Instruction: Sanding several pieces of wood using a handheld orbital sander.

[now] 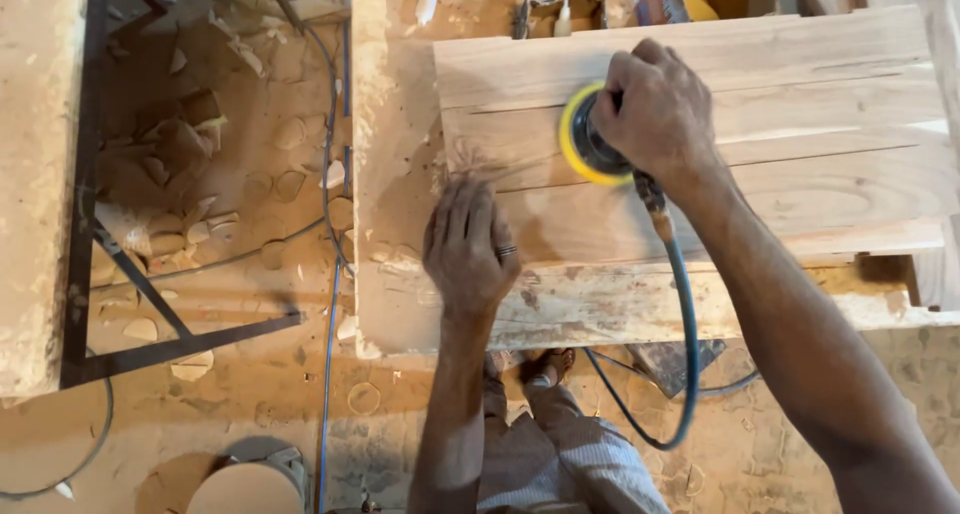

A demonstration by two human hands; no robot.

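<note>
My right hand (pixel 655 109) grips a round sander (pixel 585 144) with a yellow pad and presses it on a pale wooden panel (pixel 800 144) made of joined boards. A blue air hose (pixel 685 314) runs from the sander down past the bench edge. My left hand (pixel 467 244) lies flat, fingers spread, on the left end of the panel, a ring on one finger. The panel rests on a dusty workbench (pixel 400 124).
Sawdust and wood offcuts (pixel 190 174) cover the floor to the left. A black metal frame (pixel 85 174) stands beside a plank (pixel 35 174). A blue cable (pixel 330 354) runs along the floor. My foot in a sandal (pixel 548 366) shows below the bench.
</note>
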